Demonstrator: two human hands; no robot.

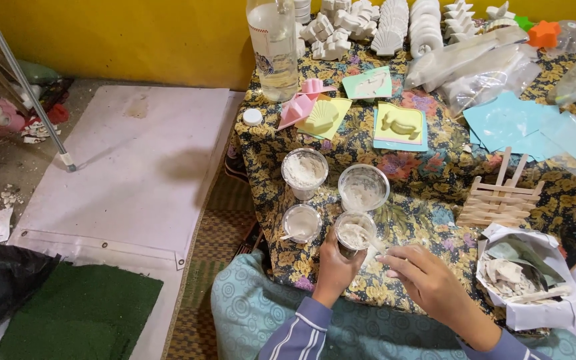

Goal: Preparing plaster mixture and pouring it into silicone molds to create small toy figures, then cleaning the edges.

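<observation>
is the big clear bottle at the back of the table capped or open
Open. The clear bottle stands upright with no cap visible on its neck; a white cap lies on the tablecloth beside it.

blocked ahead — three cups (305,172) crowd the held cup (355,231) | right: stick rack (499,197) | free — bare tabletop (421,217) between

A low table covered with a dark floral cloth (428,180) carries the lot — four small clear plastic cups (305,172) of white powder or paste near its front edge, and a clear bottle (273,47) with its white cap (253,117) at the back left. Pastel moulds (400,125) lie mid-table, white plaster casts (388,27) line the rear, a wooden stick rack (501,197) and an open paper packet (528,273) sit right.
</observation>
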